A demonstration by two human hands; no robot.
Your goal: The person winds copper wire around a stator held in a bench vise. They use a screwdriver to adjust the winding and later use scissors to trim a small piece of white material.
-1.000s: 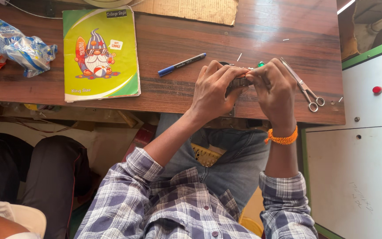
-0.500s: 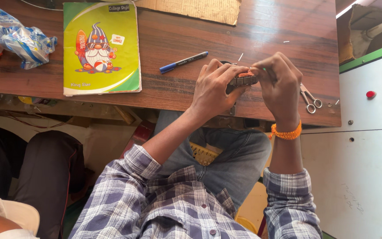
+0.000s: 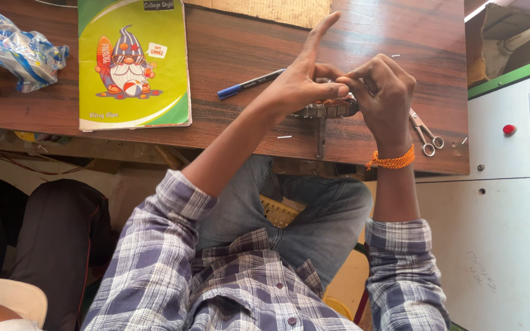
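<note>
Hands: both meet over the near edge of the table [image 3: 246, 43], toward its right end, pressed together around one small piece
Left hand [image 3: 305, 83]: thumb and lower fingers pinch the metal piece [image 3: 329, 110], while the forefinger sticks straight up and away from it
Right hand [image 3: 381, 86]: fingers curled tight over the right end of the same metal piece; an orange thread band [image 3: 394, 162] circles the wrist
Metal piece: small, grey, ribbed, held flat just above the wood, with a thin stem hanging down over the table's near edge; what it is exactly cannot be told
Scissors [image 3: 424, 130]: small steel pair, lying on the table just right of the right hand, handles toward the near edge
Pen [image 3: 249, 84]: blue, lying aslant on the table, just left of the left hand
Notebook [image 3: 131, 61]: yellow-green cover with a cartoon gnome, flat on the table, well left of the hands
Plastic wrapper [image 3: 16, 49]: crumpled, blue and clear, at the far left end of the table
Cabinet [image 3: 510, 184]: white with a green rim and a red button, standing beside the right end of the table
</note>
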